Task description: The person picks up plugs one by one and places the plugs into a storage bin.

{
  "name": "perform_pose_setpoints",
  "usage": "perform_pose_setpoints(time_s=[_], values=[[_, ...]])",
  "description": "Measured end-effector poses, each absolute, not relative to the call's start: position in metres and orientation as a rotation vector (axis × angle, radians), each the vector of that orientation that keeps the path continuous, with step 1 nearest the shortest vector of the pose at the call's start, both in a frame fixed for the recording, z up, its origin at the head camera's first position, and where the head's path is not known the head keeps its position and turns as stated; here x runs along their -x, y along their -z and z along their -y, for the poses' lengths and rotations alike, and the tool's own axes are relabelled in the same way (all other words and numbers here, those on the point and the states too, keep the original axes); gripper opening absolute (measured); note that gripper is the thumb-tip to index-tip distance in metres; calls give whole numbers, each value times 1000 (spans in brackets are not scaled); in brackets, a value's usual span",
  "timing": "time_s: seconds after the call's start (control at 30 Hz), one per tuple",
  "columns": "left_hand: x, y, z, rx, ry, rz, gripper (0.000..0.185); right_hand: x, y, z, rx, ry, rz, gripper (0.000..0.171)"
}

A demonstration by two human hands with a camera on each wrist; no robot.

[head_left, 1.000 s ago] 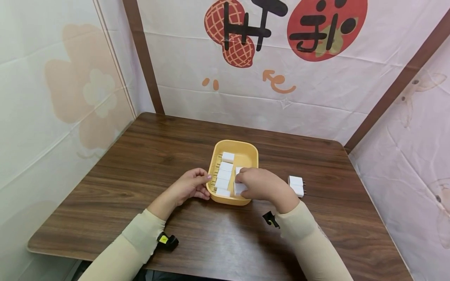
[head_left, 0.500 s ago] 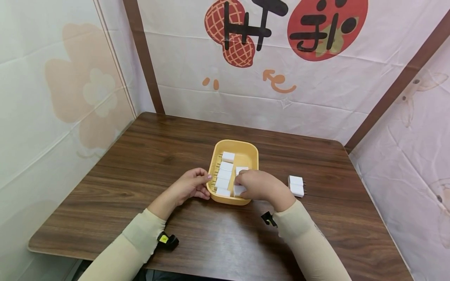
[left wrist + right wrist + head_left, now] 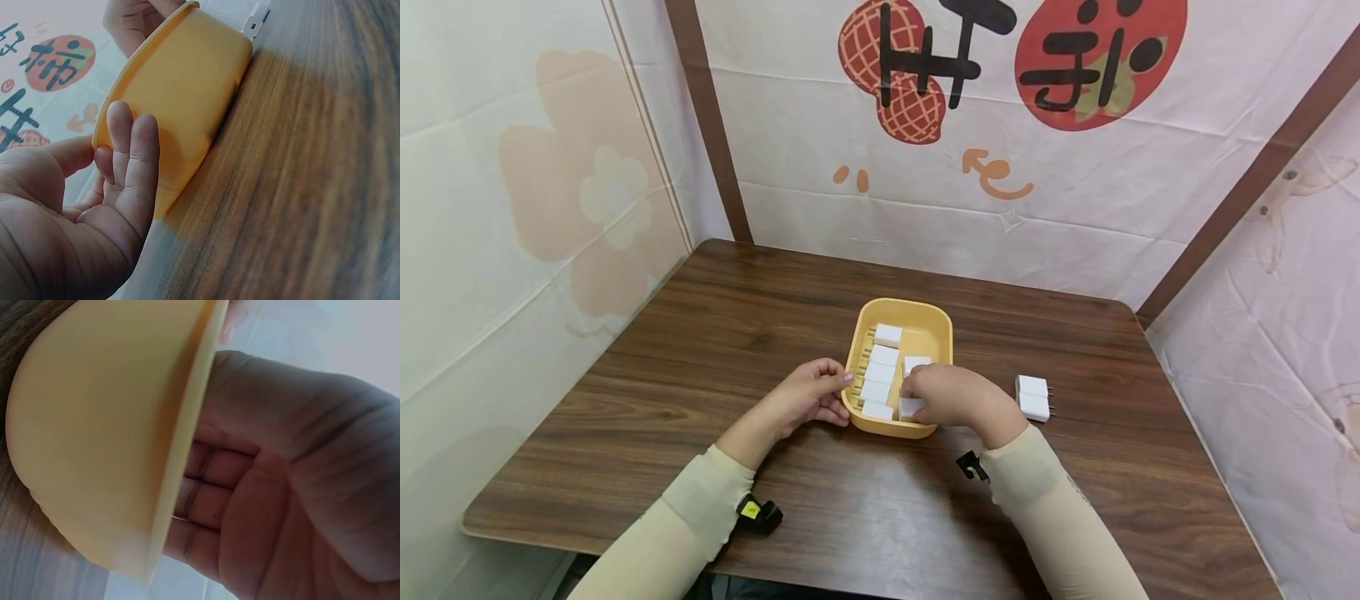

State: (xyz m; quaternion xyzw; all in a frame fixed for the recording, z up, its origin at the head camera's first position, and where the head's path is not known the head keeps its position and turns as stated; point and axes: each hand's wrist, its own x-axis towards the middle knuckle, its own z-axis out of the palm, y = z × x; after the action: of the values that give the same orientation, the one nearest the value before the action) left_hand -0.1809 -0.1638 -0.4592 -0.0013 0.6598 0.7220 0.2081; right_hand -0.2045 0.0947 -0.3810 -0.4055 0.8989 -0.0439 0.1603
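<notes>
The head view looks down from the near side onto the dark wooden table (image 3: 700, 350). Both wrist views sit low and very close beside the yellow plastic oval tray (image 3: 187, 81), which all three views share.

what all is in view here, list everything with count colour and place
tray: one, yellow, middle of the table
plugs in tray: at least six, white, a column of four on the left side, more on the right partly under the right hand
plugs on table: two, white, side by side right of the tray, prongs pointing right
table: one, dark wood grain, fills the lower frame
backdrop: white cloth with red and orange prints, behind the table
side panels: pale printed cloth, left and right of the table
left hand: grips the tray's left rim, thumb on the edge
right hand: in the tray's right side, fingers curled on a plug
sleeves: two, cream, on both forearms
</notes>
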Motion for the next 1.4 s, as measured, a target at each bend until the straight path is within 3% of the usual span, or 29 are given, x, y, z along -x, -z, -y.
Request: perform_pose_setpoints(time_s=[0.4, 1.17, 1.4], values=[[181, 459, 164, -21, -2011, -1834, 24, 208, 388, -96, 1218, 168, -2563, 22], [181, 459, 163, -12, -2003, -1849, 23, 213, 399, -95, 1207, 104, -2606, 28], [181, 459, 164, -9, -2006, -1844, 22, 216, 401, -93, 1181, 75, -2637, 22]])
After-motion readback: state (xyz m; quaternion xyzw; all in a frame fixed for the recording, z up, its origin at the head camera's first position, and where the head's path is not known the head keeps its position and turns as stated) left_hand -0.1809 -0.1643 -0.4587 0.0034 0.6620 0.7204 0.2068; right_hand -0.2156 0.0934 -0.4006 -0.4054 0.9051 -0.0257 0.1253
